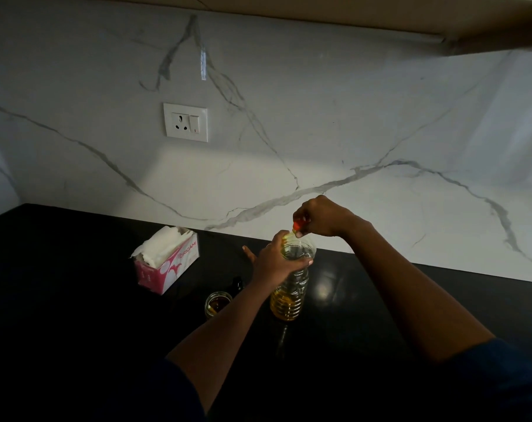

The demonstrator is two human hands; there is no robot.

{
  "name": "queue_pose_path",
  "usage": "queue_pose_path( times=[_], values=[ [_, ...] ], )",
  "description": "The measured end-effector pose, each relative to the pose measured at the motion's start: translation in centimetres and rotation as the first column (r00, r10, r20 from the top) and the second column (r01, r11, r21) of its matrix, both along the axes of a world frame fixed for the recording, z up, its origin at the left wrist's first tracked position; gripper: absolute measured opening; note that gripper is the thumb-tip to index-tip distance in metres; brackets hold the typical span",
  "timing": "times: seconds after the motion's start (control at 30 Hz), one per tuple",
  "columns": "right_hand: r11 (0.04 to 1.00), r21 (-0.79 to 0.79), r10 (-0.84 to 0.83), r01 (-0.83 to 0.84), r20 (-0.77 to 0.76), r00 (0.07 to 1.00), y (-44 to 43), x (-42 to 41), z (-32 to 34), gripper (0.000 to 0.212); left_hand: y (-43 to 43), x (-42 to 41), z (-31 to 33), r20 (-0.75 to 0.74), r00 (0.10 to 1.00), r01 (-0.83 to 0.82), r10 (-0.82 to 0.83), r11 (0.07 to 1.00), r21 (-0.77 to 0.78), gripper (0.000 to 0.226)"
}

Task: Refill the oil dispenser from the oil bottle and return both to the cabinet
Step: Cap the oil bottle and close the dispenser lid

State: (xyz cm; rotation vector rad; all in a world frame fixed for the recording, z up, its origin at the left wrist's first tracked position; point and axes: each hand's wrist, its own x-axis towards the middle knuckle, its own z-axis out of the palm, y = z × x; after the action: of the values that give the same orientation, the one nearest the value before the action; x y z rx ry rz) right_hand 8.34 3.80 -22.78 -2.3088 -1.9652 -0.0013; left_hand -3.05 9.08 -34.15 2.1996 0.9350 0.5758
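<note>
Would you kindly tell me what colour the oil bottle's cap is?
Red-orange; the head view shows the cap pinched by the right hand above the oil bottle.

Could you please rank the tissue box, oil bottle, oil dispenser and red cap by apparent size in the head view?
1. tissue box and oil bottle, too close to rank; the left hand hides part of the bottle.
2. oil dispenser.
3. red cap.
</note>
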Motion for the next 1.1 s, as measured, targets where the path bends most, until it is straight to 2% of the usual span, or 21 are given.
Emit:
queue_pose_path(
  times=[0.1,0.2,0.27,0.33,0.4,0.5,0.57,0.67,0.77,0.83,0.93,1.03,1.1],
  values=[
    [0.997,0.002,-0.083,0.083,0.031,0.996,0.2,-0.1,-0.2,0.041,-0.1,0.0,0.0,0.001,1.000,-0.006,0.006,1.000,0.012,0.083],
    [0.986,0.015,-0.167,0.167,0.193,0.967,0.1,-0.5,-0.5,0.049,-0.2,0.0,0.2,-0.005,1.000,-0.008,0.008,1.000,0.009,0.086],
    [0.976,0.025,-0.219,0.219,0.222,0.950,0.1,-0.6,-0.6,0.055,-0.3,-0.1,0.3,-0.001,1.000,-0.007,0.007,1.000,0.007,0.087],
    [0.964,0.044,-0.265,0.261,0.163,0.950,0.1,-0.6,-0.6,0.066,-0.1,-0.1,0.3,-0.004,1.000,-0.005,0.005,1.000,0.005,0.087],
    [0.959,0.064,-0.275,0.276,-0.022,0.961,-0.1,-0.5,-0.1,0.071,-0.1,-0.1,0.3,-0.017,1.000,-0.003,0.003,1.000,-0.006,0.086],
    [0.981,0.044,-0.172,0.187,-0.233,0.957,-0.7,-0.4,0.9,0.044,0.0,0.0,0.2,0.008,1.000,0.011,-0.010,1.000,-0.026,0.084],
    [0.990,0.022,-0.130,0.140,-0.255,0.958,-0.8,-0.6,1.0,0.034,0.3,0.3,-0.2,0.045,0.998,0.037,-0.034,0.997,-0.069,0.082],
    [0.976,0.050,-0.197,0.212,-0.211,0.958,-0.5,-0.8,0.6,0.026,0.2,0.4,-0.4,0.167,0.984,0.094,-0.063,0.978,-0.186,0.083],
    [0.941,0.037,-0.330,0.337,-0.127,0.935,-0.1,-1.0,0.4,0.039,0.0,0.1,-0.3,0.228,0.971,0.121,-0.070,0.969,-0.217,0.083],
    [0.919,0.087,-0.375,0.384,-0.105,0.921,-0.1,-0.9,0.2,0.042,-0.1,0.1,-0.2,0.230,0.971,0.118,-0.066,0.969,-0.219,0.082],
    [0.932,0.161,-0.286,0.324,-0.219,0.933,-0.1,-0.9,0.3,0.031,-0.1,0.2,-0.2,0.225,0.972,0.116,-0.068,0.971,-0.210,0.082],
    [0.980,0.059,-0.169,0.190,-0.254,0.952,-0.4,-1.0,0.5,0.034,-0.2,0.0,-0.2,0.218,0.973,0.118,-0.073,0.972,-0.205,0.084],
    [0.980,0.038,-0.178,0.193,-0.251,0.951,-0.4,-0.8,0.2,0.030,-0.3,0.0,-0.3,0.221,0.973,0.119,-0.072,0.971,-0.209,0.085]
  ],
)
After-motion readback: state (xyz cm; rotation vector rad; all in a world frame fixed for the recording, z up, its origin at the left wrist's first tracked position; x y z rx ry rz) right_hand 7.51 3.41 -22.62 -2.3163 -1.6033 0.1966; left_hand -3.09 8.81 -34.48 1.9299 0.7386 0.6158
